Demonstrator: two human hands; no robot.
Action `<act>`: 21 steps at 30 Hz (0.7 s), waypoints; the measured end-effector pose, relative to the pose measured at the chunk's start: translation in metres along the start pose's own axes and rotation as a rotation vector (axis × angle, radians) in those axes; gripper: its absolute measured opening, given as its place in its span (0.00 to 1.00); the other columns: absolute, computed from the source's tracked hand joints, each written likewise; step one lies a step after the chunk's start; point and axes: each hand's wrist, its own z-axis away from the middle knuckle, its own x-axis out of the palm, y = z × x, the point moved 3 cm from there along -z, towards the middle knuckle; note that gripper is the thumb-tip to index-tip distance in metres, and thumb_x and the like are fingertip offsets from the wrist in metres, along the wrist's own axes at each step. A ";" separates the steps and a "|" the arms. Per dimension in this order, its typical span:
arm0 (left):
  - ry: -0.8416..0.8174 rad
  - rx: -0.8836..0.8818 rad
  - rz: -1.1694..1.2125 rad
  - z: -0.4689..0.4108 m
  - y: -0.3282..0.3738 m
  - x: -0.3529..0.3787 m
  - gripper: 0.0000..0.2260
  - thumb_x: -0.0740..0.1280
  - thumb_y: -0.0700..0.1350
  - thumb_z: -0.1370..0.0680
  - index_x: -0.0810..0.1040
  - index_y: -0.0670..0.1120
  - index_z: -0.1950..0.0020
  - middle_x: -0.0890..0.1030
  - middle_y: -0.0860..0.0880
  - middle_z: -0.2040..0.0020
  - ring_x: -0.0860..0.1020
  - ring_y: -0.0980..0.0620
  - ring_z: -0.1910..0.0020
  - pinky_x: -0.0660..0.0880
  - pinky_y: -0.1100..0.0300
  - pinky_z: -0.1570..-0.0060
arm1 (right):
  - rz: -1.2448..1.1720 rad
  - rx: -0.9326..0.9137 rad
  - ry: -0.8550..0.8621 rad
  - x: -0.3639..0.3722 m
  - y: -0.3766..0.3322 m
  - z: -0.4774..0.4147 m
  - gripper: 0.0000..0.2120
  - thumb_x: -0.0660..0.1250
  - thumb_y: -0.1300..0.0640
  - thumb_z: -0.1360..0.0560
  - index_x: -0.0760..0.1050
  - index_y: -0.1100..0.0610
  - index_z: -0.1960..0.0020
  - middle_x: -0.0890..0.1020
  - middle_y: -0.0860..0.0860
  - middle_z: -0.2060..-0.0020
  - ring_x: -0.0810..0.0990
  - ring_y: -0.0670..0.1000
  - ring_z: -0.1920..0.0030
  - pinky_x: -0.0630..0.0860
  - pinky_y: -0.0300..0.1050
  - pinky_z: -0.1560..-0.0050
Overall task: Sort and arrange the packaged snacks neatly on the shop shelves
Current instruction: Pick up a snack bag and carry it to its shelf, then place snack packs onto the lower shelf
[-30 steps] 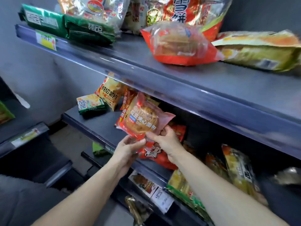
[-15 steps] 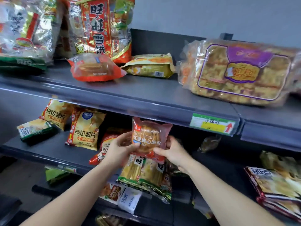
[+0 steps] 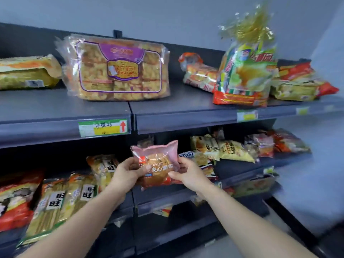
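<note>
Since a moment ago, your view has swung right along the shelves. Your left hand (image 3: 124,172) and right hand (image 3: 188,175) both grip the pink plastic-wrapped red bean bun (image 3: 157,164), before the middle grey metal shelf (image 3: 242,168). It looks light, soft, crushable; hold its edges.
</note>
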 end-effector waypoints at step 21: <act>-0.104 -0.083 -0.080 -0.090 -0.015 0.372 0.11 0.76 0.48 0.29 0.75 0.48 0.55 0.79 0.49 0.52 0.79 0.46 0.51 0.79 0.49 0.50 | 0.039 0.101 0.236 -0.316 0.181 -0.035 0.28 0.75 0.51 0.31 0.72 0.49 0.33 0.80 0.48 0.41 0.77 0.48 0.41 0.74 0.53 0.37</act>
